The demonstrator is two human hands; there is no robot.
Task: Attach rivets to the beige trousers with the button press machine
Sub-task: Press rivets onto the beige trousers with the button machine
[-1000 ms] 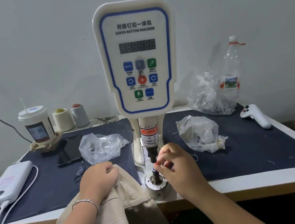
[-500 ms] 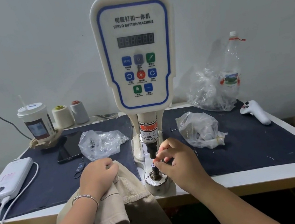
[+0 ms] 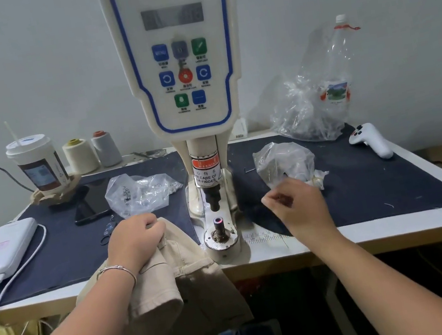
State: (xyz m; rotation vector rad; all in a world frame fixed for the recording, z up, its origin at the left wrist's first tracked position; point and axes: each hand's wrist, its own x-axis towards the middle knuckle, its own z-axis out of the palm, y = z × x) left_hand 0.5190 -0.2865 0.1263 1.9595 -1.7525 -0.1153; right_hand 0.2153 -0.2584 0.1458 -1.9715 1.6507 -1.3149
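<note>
Beige trousers (image 3: 172, 266) stay bunched in the left hand (image 3: 135, 240); the right hand (image 3: 298, 207), loosely curled and empty, has left the loaded die (image 3: 219, 227).

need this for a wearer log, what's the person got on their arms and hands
Both forearms are bare, with no sleeves in view and no gloves. The left hand has a thin silver bangle round the wrist. The right hand and its wrist carry nothing visible: no watch, band or ring that shows.
</note>
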